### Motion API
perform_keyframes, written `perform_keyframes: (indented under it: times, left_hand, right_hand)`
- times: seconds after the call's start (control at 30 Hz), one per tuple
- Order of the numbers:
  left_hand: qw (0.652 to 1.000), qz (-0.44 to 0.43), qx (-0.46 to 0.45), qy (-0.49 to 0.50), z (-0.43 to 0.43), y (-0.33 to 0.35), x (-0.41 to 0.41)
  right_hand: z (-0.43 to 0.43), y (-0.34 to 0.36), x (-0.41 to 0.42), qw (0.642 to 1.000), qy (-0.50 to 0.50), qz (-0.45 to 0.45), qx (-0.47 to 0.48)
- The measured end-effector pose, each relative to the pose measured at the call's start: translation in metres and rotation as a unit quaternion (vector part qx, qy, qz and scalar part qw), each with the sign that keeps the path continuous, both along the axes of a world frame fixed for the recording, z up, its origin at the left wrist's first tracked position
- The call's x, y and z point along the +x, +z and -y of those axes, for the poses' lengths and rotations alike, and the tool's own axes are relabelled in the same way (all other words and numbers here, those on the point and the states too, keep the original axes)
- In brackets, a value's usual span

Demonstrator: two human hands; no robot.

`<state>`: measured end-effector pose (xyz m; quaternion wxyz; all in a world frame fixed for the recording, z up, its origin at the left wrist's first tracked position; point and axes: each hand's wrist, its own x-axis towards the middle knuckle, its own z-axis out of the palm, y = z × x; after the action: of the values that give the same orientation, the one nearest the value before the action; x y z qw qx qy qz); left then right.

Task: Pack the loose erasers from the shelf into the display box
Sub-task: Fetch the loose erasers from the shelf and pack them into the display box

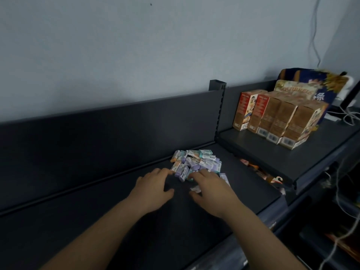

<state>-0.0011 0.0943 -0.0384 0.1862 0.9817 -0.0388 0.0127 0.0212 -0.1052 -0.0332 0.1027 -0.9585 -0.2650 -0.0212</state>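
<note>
brown cartons point(280, 117): upright rows at right | blue printed bag point(303, 76), perhaps: just behind them | white cables point(350, 116): far right | grey wall point(136, 45): behind

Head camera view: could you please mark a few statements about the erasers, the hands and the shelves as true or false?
1. The loose erasers lie in a pile on the dark shelf. True.
2. Both the left hand and the right hand are at the pile's near edge. True.
3. The left hand grips a box. False: it holds nothing; its fingers stretch toward the pile.
4. The tall brown cartons stand left of the pile. False: they stand on the raised shelf to its right.
5. The erasers are all red. False: they are mostly purple and teal, with a few orange.
</note>
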Motion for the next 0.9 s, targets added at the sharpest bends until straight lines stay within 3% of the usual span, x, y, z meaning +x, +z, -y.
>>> perform_keyframes:
  times: [0.43,0.6,0.9]
  left_hand:
    - [0.988,0.036,-0.053,0.141,0.039,-0.027,0.086]
    - [0.984,0.039,-0.075,0.155,0.039,-0.022,0.085]
    - [0.973,-0.004,-0.092,0.209,0.031,-0.008,0.062]
  right_hand:
    - [0.008,-0.001,0.133,0.999,0.043,0.003,0.001]
    - [0.001,-0.011,0.148,0.997,0.062,-0.007,-0.051]
    - [0.006,-0.005,0.145,0.994,0.111,0.009,-0.012]
